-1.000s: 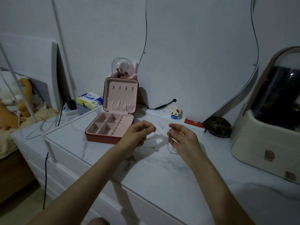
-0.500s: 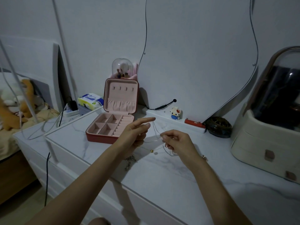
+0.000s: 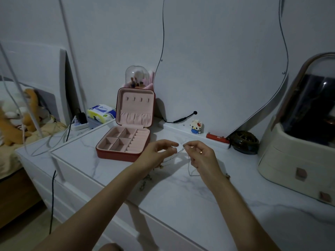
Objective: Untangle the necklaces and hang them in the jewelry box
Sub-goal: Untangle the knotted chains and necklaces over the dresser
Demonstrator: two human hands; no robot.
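Thin silver necklace chains (image 3: 181, 150) stretch between my two hands just above the white marble dresser top (image 3: 181, 192). My left hand (image 3: 155, 154) pinches the chain at its left end, and a small gold bead hangs below it. My right hand (image 3: 201, 154), wearing a ring, pinches the chain's right end, with a loop drooping under it. A darker chain (image 3: 145, 182) lies on the top beneath my left wrist. The pink jewelry box (image 3: 125, 142) stands open to the left, its lid upright with a row of bare hooks (image 3: 137, 100).
A cream cosmetic organiser (image 3: 297, 156) with a dark dome fills the right side. A dark round dish (image 3: 245, 142), a red bar and a small block figure (image 3: 196, 126) line the back ledge. A glass dome, tissue pack and power strip stand behind the box.
Both hands have risen and drawn together, my right hand lifting its chain end toward my left fingertips. The gold bead now hangs closer under my left hand.
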